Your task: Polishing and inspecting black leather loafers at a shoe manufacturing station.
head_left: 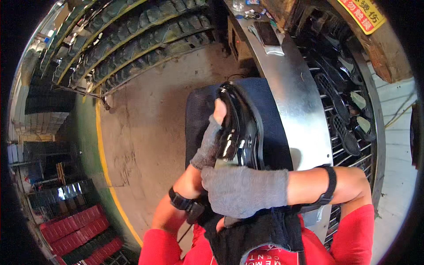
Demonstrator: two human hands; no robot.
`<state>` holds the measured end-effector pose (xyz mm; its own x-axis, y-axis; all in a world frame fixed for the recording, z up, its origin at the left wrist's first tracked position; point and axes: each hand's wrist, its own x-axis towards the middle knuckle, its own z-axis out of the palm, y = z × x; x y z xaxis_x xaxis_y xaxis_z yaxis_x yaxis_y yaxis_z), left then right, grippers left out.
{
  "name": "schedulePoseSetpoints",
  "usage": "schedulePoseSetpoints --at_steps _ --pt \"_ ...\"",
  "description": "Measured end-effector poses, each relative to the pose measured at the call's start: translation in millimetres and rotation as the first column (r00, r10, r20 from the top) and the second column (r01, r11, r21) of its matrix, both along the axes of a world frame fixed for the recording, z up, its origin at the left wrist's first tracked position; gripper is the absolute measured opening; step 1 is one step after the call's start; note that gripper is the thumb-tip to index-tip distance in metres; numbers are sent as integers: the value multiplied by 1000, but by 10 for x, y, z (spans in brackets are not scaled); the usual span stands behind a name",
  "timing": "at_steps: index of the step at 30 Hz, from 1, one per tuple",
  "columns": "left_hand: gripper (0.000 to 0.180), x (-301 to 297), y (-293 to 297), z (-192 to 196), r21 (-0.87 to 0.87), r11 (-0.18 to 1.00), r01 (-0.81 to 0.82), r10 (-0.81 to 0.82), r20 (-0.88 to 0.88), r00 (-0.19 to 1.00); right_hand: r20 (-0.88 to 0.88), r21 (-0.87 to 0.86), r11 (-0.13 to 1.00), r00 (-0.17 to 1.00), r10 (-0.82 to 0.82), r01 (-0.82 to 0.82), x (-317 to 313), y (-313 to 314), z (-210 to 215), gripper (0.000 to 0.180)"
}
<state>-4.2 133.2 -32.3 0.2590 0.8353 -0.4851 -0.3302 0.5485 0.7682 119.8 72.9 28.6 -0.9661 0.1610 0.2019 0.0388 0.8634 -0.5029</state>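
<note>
A glossy black shoe (pixel 240 128) lies toe-away in front of me, over a dark blue padded surface (pixel 276 132). My left hand (pixel 208 143), in a grey fingerless glove, is closed along its left side with the bare thumb on the upper. Across the shoe's rear end lies my right hand (pixel 243 187), gloved in grey and closed; it hides the heel. A bit of pale green shows at the shoe's opening. Below the right hand hangs black cloth (pixel 269 232), which looks like part of an apron.
To the right runs a shiny metal ledge (pixel 304 97) with a phone (pixel 267 34) at its far end. Beyond it, several black shoes and soles (pixel 342 132) lie on metal bars. Shoe racks (pixel 150 39) stand far left; red stacked items (pixel 77 225) sit at lower left.
</note>
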Motion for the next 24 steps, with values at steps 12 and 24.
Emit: schedulePoseSetpoints --at_steps 12,24 --pt "109 -283 -323 -542 -63 993 -100 114 289 951 231 -904 60 601 -765 424 741 -426 -485 38" --pt "100 -132 -591 288 182 982 -42 -16 306 952 -177 -807 387 443 -879 446 288 -52 -141 117"
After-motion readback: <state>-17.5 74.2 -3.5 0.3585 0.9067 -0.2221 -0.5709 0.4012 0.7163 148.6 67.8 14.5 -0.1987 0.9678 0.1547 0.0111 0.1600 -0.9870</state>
